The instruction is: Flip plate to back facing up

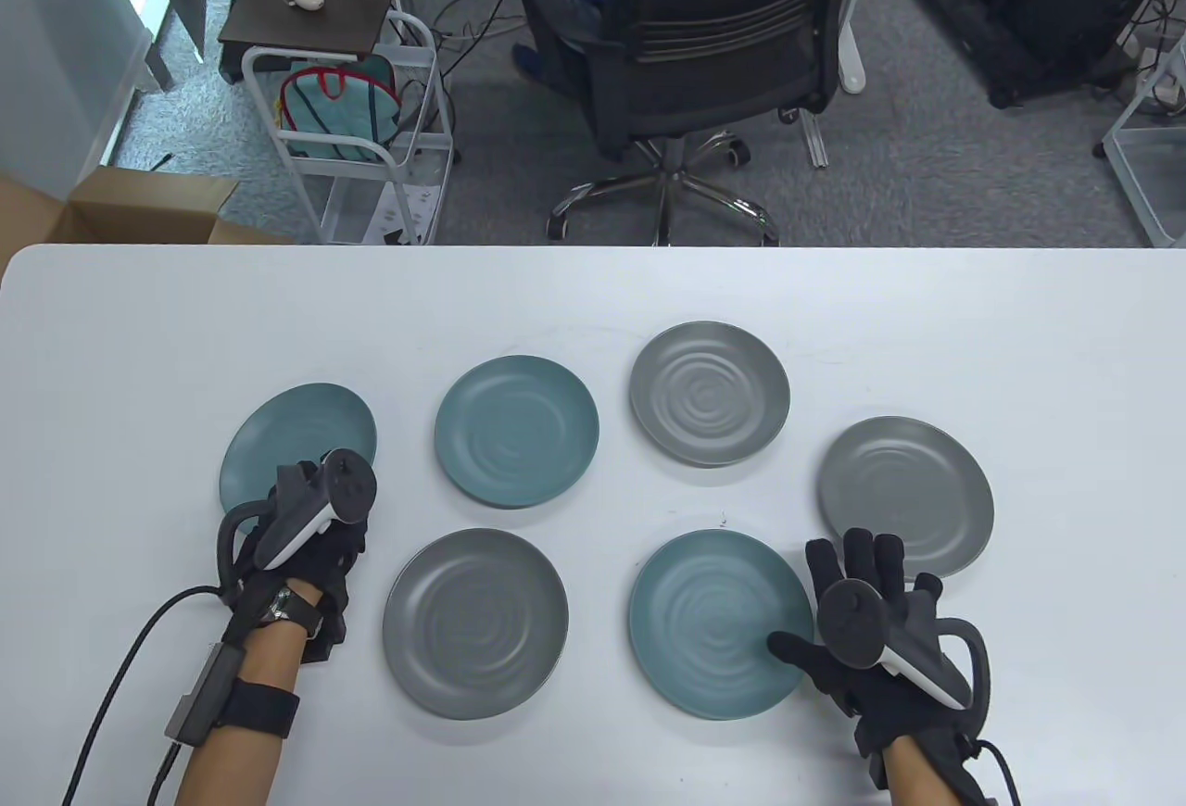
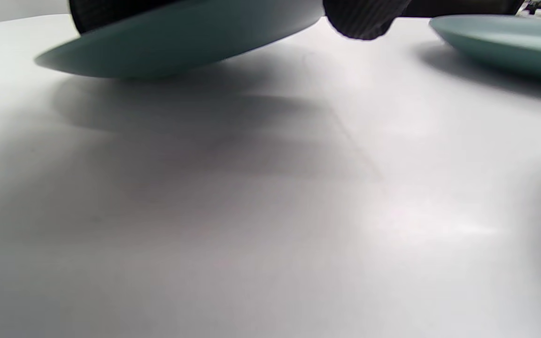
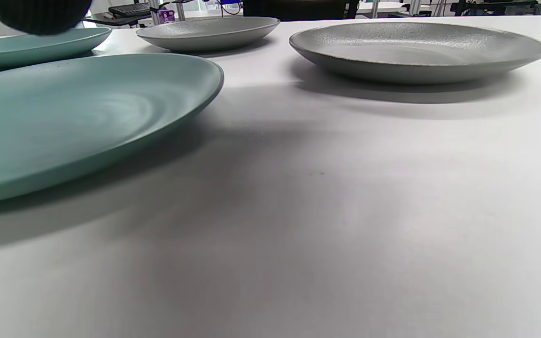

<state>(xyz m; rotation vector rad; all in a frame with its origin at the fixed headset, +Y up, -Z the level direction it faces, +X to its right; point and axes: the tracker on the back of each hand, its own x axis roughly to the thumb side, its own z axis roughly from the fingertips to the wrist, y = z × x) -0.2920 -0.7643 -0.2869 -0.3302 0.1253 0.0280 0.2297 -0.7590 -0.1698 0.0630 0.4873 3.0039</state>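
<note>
Left hand [image 1: 306,528] grips the far-left teal plate [image 1: 296,435], near rim raised.
Rigid, smooth, breakable: hold at rim. Right hand [image 1: 871,630] spread.

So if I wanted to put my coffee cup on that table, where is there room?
The far strip of the table, beyond all the plates, is bare, as are both far corners. The middle is crowded: six plates close together, with the left hand on the far-left teal plate and the right hand at the near teal plate.
</note>
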